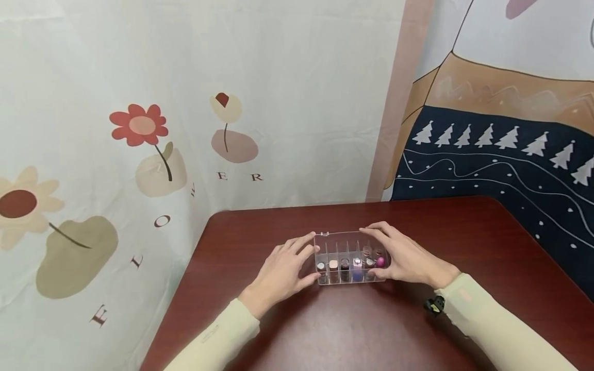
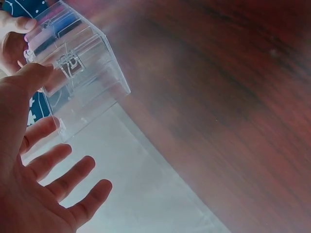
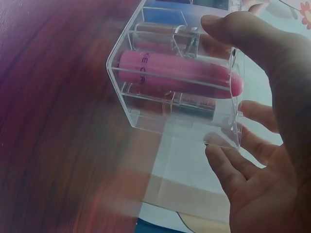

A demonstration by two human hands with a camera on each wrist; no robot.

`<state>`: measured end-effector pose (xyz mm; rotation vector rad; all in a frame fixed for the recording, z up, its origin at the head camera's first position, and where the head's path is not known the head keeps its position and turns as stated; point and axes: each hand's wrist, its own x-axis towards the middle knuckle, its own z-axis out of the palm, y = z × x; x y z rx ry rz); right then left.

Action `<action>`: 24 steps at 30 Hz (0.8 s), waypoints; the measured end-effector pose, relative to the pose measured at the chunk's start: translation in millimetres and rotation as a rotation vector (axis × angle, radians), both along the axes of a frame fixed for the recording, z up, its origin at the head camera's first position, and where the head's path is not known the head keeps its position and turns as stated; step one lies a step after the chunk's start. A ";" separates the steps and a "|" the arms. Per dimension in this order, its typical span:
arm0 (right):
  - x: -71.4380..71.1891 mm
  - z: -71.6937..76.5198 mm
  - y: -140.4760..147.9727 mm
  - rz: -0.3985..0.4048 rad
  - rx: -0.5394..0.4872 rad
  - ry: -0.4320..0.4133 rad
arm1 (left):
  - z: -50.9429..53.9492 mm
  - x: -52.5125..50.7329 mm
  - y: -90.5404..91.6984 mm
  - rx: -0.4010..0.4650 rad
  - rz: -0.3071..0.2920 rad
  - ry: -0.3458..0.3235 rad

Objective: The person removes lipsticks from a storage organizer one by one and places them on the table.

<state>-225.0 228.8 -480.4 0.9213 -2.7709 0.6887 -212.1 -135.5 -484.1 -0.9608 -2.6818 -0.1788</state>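
Observation:
A clear plastic organizer box (image 1: 337, 248) with thin dividers stands on the table in front of me. Small cosmetic tubes and bottles fill its slots, among them a blue-purple one (image 1: 357, 272) and, at the right end, a pink tube (image 3: 170, 73). At the left end, my left hand (image 1: 283, 268) holds the box between thumb and index finger, its other fingers spread behind. My right hand (image 1: 408, 257) grips the opposite end, thumb at the front and fingers reaching to the back. Whether the box's underside touches the table cannot be told.
The reddish-brown table (image 1: 306, 330) has rounded far corners. Behind and left hangs a pale flower-printed curtain (image 1: 301, 103); a dark blue tree-printed cloth (image 1: 492, 170) hangs at the right. A small black device (image 1: 434, 305) sits at the right wrist.

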 end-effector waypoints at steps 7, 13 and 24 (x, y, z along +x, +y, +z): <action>-0.5 -2.9 -5.4 0.016 -0.013 0.027 | 2.2 5.3 -5.0 0.020 0.005 -0.001; 0.8 -3.5 -7.7 0.024 -0.023 0.031 | 4.9 8.9 -6.5 0.055 -0.013 0.034; -0.6 -2.7 -7.3 0.038 -0.017 0.031 | 15.8 9.4 -2.5 0.052 -0.112 0.103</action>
